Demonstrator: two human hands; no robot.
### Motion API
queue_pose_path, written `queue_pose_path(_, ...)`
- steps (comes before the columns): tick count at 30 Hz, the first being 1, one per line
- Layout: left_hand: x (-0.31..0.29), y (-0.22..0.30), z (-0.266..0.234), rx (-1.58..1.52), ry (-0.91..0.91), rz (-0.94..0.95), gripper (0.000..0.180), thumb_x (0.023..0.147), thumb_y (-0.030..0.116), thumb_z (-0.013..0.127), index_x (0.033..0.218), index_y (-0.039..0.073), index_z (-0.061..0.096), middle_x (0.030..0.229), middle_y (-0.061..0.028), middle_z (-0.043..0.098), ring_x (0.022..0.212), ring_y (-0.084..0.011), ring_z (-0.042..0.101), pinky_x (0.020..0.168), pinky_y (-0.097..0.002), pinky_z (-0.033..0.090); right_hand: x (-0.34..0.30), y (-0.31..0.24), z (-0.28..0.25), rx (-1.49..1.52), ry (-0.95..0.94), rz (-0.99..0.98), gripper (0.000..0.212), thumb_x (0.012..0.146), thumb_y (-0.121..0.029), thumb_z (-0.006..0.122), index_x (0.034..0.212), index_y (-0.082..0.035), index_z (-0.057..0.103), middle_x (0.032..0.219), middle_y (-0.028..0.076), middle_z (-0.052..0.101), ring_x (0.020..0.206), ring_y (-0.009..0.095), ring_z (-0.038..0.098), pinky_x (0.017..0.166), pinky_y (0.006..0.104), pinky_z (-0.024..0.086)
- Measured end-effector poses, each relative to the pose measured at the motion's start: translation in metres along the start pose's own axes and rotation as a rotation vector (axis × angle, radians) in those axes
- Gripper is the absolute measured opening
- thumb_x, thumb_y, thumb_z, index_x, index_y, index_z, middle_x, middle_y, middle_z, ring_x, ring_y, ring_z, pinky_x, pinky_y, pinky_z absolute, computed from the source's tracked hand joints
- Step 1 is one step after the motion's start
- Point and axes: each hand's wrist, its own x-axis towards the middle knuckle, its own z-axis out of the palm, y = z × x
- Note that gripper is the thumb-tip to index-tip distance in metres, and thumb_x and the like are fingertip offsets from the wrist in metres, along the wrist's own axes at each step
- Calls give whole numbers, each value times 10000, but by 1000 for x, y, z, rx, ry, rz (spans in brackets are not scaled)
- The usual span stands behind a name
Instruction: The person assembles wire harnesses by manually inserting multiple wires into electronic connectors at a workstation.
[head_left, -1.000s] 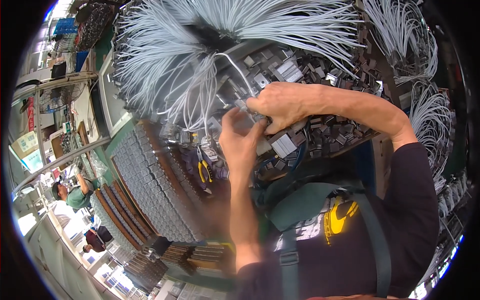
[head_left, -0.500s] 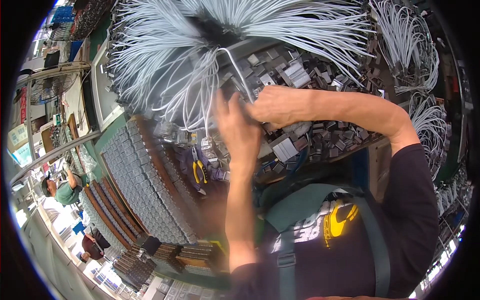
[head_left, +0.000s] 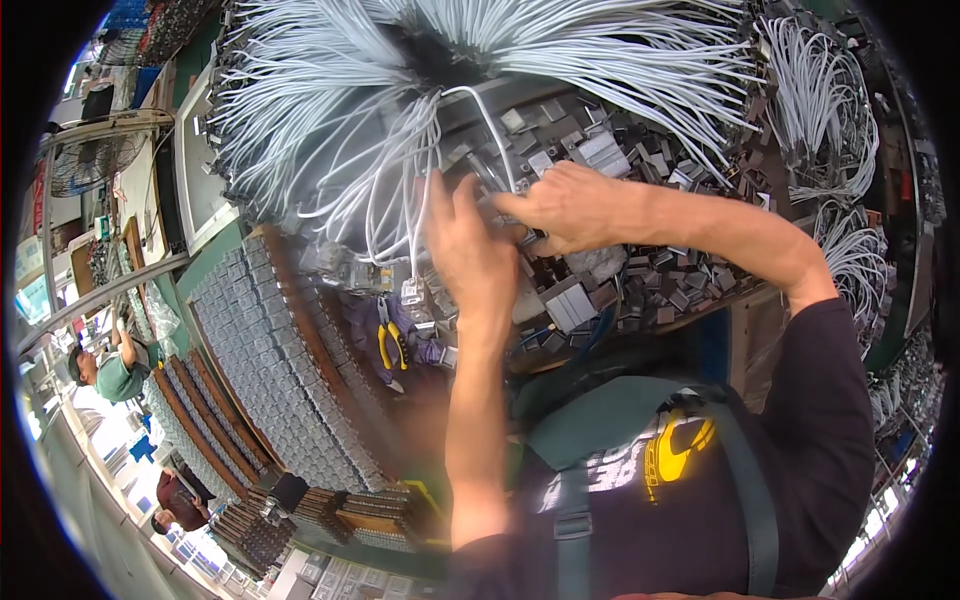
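Observation:
Over the bench, my left hand is raised with its fingers stretched up and apart, slightly blurred; I see nothing held in it. Its thumb side is close to my right hand, whose fingers are curled, the index reaching left. A white cable arches down from the large bundle, its lower end meeting the fingers of my right hand. What those fingers grip there is hidden. Left of my left hand hang looped white cables, one ending in a small clear connector.
A fan of white cables fills the far side. Small metal blocks lie heaped right of my hands. Yellow-handled pliers lie at the left, beside stacked rows of grey parts. Two other people are farther left.
My right hand has shifted slightly right and its index finger now reaches further out. The cable's lower end has also moved a little right. My left hand stays nearly in place.

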Motion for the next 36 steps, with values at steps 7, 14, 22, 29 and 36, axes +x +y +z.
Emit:
queue_pose_path(7,-1,-1,1,-21,-46,-6,742,669,24,836,1358,-3,561,1539,-268,419,1443,-445,369,1180,-500,332,-27,-3,-16,129,143,111,890,840,-220,802,1561,0,329,662,159,654,558,305,649,565,397,528)
queue_pose_path(14,1,4,-4,-7,-52,16,781,637,-34,865,1355,14,561,1544,-259,411,1423,-451,399,1152,-502,370,-68,-7,-15,367,175,256,868,853,-156,794,1581,-55,334,735,125,693,627,283,686,639,377,571)
queue_pose_path(22,-3,0,0,-67,-71,16,757,684,-11,820,1388,21,545,1555,-245,409,1446,-444,372,1182,-507,333,-76,-11,2,438,251,241,836,841,-112,794,1563,-59,376,766,121,704,643,280,700,636,375,580)
queue_pose_path(29,-5,9,-6,-111,-81,71,711,707,-29,809,1371,-2,557,1505,-250,467,1400,-437,444,1151,-485,382,-73,-13,-12,383,265,187,823,841,-88,785,1560,-61,386,780,126,706,655,280,703,638,371,577)
queue_pose_path(36,1,17,-2,-415,-172,-134,431,940,86,700,1340,-28,586,858,-98,681,783,-219,649,694,-360,514,-47,1,-41,229,413,130,815,813,-60,792,1543,-62,429,747,99,664,606,254,666,620,361,555)
